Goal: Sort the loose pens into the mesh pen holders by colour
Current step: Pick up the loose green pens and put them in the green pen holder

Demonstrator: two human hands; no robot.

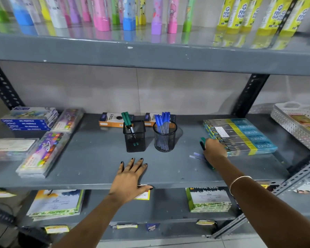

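Two black mesh pen holders stand mid-shelf. The square holder (pixel 134 138) has a few green-capped pens leaning in it. The round holder (pixel 165 138) is full of blue-capped pens. My left hand (pixel 131 178) lies flat, fingers spread, on the grey shelf's front edge (pixel 79 183), below the square holder. To the right of the round holder my right hand (pixel 214 151) is closed around green pens (pixel 202 143) whose caps stick up past my fingers. A few loose clear pens (pixel 197 155) lie blurred on the shelf just left of that hand.
Orange pen boxes (pixel 111 120) sit behind the holders. A stack of pencil boxes (pixel 240 135) lies right of my right hand, beside a white perforated basket (pixel 297 120). Colour sets (pixel 41 151) and oil pastel boxes (pixel 29 120) fill the left side. Bottles line the upper shelf.
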